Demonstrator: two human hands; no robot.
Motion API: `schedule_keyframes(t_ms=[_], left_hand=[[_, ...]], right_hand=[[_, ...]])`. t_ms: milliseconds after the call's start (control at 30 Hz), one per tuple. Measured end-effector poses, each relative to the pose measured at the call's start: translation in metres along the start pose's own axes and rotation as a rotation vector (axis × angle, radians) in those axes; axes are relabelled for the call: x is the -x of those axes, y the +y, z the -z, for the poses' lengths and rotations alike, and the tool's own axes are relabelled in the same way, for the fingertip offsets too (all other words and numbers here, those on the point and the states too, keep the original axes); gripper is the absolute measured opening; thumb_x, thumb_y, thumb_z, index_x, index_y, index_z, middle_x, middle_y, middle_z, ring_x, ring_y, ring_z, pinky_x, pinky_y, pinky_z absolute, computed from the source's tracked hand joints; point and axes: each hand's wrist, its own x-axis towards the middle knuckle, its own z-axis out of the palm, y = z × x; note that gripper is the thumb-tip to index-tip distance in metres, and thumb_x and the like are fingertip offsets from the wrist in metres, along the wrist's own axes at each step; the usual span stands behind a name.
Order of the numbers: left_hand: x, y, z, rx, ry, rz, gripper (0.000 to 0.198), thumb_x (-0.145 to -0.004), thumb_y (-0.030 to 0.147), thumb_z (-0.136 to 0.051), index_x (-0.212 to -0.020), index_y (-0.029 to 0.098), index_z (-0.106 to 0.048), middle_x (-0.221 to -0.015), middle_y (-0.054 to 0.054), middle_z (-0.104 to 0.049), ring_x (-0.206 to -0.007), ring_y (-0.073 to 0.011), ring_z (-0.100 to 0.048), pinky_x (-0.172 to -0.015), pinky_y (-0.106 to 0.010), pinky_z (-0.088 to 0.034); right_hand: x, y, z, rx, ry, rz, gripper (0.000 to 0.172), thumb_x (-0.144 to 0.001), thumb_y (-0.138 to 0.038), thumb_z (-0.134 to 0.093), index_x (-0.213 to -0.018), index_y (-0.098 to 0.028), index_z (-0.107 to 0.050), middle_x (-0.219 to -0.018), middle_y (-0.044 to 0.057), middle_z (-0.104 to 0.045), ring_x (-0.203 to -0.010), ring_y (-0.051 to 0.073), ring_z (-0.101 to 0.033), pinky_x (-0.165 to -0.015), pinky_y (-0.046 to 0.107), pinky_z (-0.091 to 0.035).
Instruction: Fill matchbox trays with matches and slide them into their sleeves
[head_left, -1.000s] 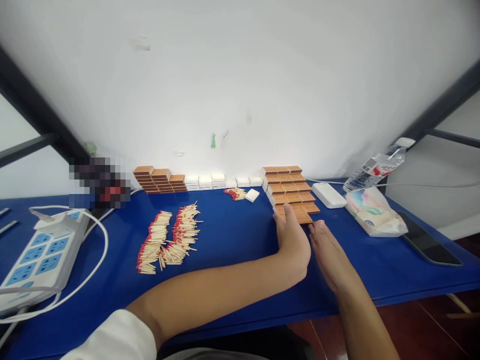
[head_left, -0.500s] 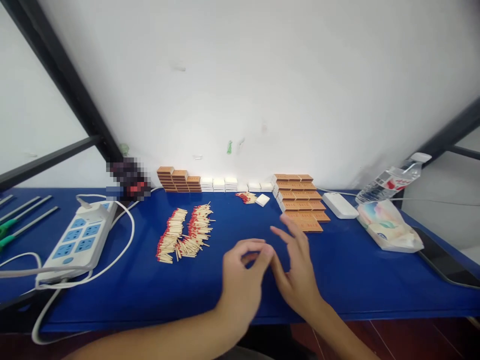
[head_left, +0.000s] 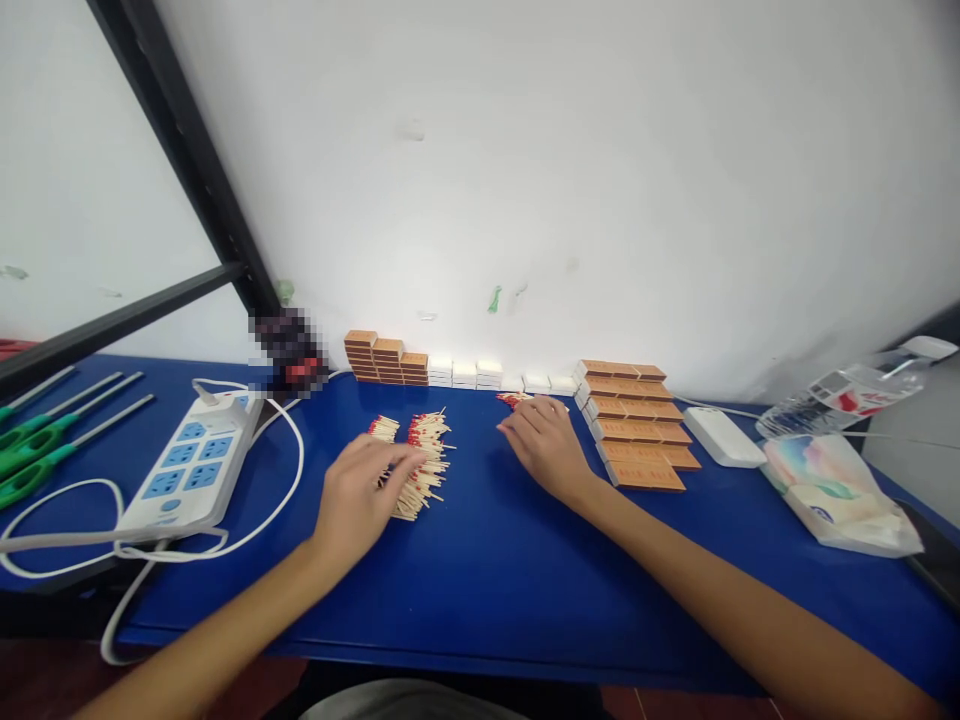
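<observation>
My left hand is over the left part of the loose red-headed matches, thumb and index finger drawn into a pinch. Whatever lies between those fingertips is too small or hidden to make out. Further right, my right hand is palm down with bent fingers at a smaller heap of matches, covering part of it. The fingers look closed, but what they hold, if anything, is out of sight. White matchbox trays stand in a row behind, along the wall.
Brown matchboxes are stacked at the back left and in steps on the right. Beyond are a white device, a tissue pack and a plastic bottle. On the left are a power strip with cables and green-handled tools.
My hands were together over the table's middle and have moved apart. The left went to the matches on the left, the right forward to the small heap, covering a loose white tray. The view shifted.
</observation>
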Motion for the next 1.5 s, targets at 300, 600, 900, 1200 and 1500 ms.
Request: schedule_keyframes(t_ms=[300,600,900,1200,1500], left_hand=[[-0.070,-0.055,-0.008,-0.260,0.107,-0.275,0.023,-0.110,0.031,-0.061,-0.105,0.023,-0.082,-0.090,-0.005,-0.083,-0.086,-0.0233,-0.069,-0.083,-0.039,-0.052],[-0.047,-0.050,-0.008,-0.358,0.144,-0.481,0.009,-0.104,0.021,-0.071,-0.105,0.022,-0.079,-0.089,-0.004,-0.083,-0.095,-0.0243,-0.072,-0.084,-0.040,-0.050],[-0.027,-0.014,-0.032,-0.252,-0.183,-0.679,0.008,-0.102,0.021,-0.072,-0.109,0.019,-0.076,-0.105,-0.005,-0.083,-0.105,-0.0257,-0.072,-0.095,-0.044,-0.054],[-0.020,-0.022,-0.033,-0.329,-0.369,-0.601,0.024,-0.107,0.029,-0.066,-0.123,0.017,-0.077,-0.132,-0.016,-0.077,-0.132,-0.0365,-0.067,-0.110,-0.056,-0.053],[-0.008,-0.006,-0.041,-0.377,-0.560,-0.552,0.057,-0.108,0.050,-0.062,-0.157,0.020,-0.059,-0.171,-0.020,-0.048,-0.163,-0.0441,-0.038,-0.130,-0.071,-0.033]], right_hand=[[-0.051,0.042,-0.047,0.097,-0.110,-0.210,0.025,-0.110,-0.025,-0.055,-0.117,-0.017,-0.077,-0.118,0.019,-0.072,-0.111,0.035,-0.053,-0.088,0.048,-0.038],[-0.060,0.048,-0.041,-0.001,-0.122,-0.228,0.023,-0.109,-0.024,-0.055,-0.105,-0.018,-0.076,-0.121,0.020,-0.068,-0.113,0.037,-0.050,-0.089,0.050,-0.041],[0.008,-0.018,0.018,-0.240,-0.279,-0.043,0.012,-0.108,-0.028,-0.064,-0.104,-0.024,-0.074,-0.115,0.010,-0.070,-0.108,0.027,-0.060,-0.096,0.045,-0.049],[0.018,0.036,0.003,-0.192,-0.091,-0.280,0.021,-0.109,-0.031,-0.057,-0.106,-0.023,-0.076,-0.106,0.012,-0.072,-0.106,0.031,-0.062,-0.098,0.050,-0.051],[0.036,0.065,0.005,0.045,-0.143,-0.381,0.026,-0.105,-0.027,-0.054,-0.111,-0.020,-0.079,-0.117,0.017,-0.070,-0.114,0.038,-0.055,-0.098,0.055,-0.046]])
